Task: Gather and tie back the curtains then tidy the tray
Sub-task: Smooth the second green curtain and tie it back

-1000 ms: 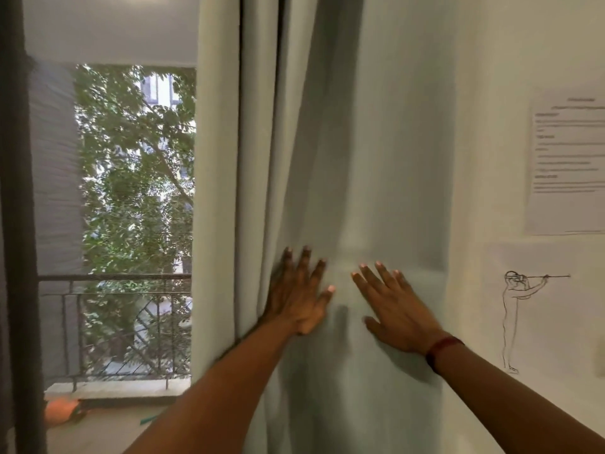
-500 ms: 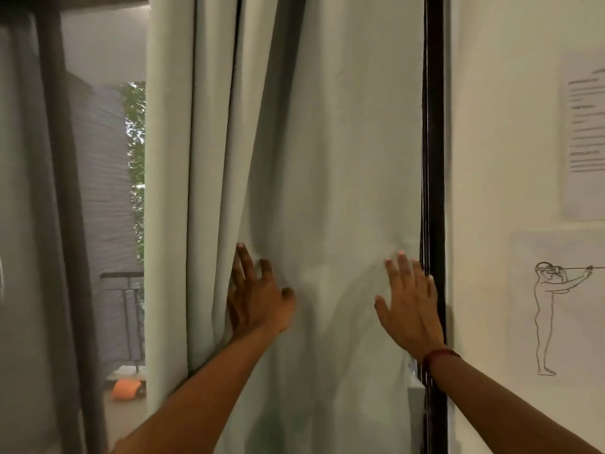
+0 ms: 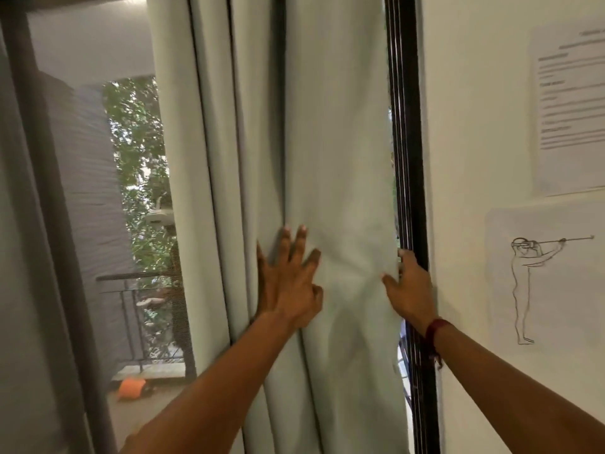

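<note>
Curtain (image 3: 334,142), pale green, bunched in vertical folds beside the black door frame (image 3: 407,158).

Left hand (image 3: 288,283) lies flat on the front of the cloth, fingers straight and spread, pressing on a fold and clasping nothing. Right hand (image 3: 409,290) holds the curtain's right edge: the thumb lies on the front face and the fingers curl round behind the edge, just beside the frame. The cloth puckers between the two hands. A red thread band (image 3: 433,332) sits on the right wrist. On the white wall (image 3: 465,126) to the right hang a printed sheet (image 3: 569,109) and a line drawing of a standing figure (image 3: 537,283). Left of the curtain, a balcony railing (image 3: 131,280), trees and an orange object (image 3: 131,388) on the floor are visible.
</note>
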